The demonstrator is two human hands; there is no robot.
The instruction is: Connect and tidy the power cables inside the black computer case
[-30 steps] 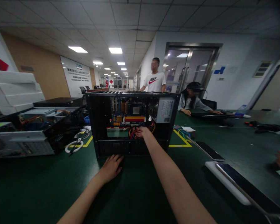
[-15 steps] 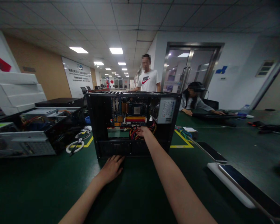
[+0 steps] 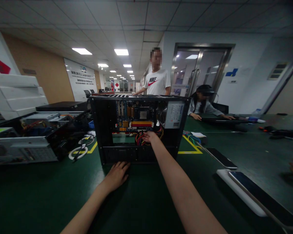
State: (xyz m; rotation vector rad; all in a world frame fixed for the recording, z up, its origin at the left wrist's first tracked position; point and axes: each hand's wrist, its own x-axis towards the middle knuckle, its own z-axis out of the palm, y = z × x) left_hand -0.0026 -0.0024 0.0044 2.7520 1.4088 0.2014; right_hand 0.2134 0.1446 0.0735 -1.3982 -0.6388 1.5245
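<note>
An open black computer case (image 3: 119,155) stands upright on the green table in front of me. Inside it are a motherboard (image 3: 134,112) with red and yellow memory slots, and a silver power supply (image 3: 174,113) at the upper right. My right hand (image 3: 150,137) reaches into the case, its fingers curled round the bundle of coloured power cables (image 3: 139,139) below the board. Flat on the table at the case's lower front edge lies my left hand (image 3: 117,174), fingers spread and holding nothing.
To the left lies another opened computer case (image 3: 36,149), with a coiled white cable (image 3: 78,153) beside it. Phones (image 3: 222,158) and a white slab lie at the right. One person (image 3: 157,83) stands behind the case; another sits (image 3: 202,104) at the far right side.
Both my hands stay almost where they were, the right one still at the cables. The standing person has shifted slightly to the right.
</note>
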